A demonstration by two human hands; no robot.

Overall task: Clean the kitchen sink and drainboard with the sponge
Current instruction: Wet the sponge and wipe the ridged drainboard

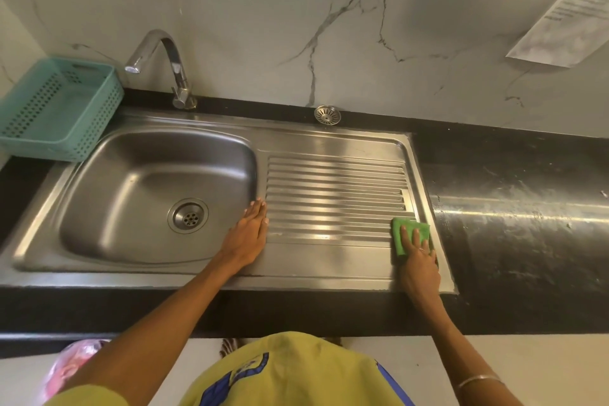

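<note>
The steel sink (138, 181) lies at the left, its drain near the bowl's front. To its right is the ribbed drainboard (333, 194). A green sponge (406, 230) lies flat on the drainboard's front right corner, and my right hand (418, 265) presses down on it with fingers spread over it. My left hand (248, 232) rests flat, fingers together, on the strip between bowl and drainboard, holding nothing.
A chrome tap (168, 59) rises behind the sink. A teal plastic basket (59, 109) sits at the back left. A loose metal strainer (327, 114) lies behind the drainboard. Black countertop (514, 208) stretches right; a marble wall with a paper sheet (573, 6) stands behind.
</note>
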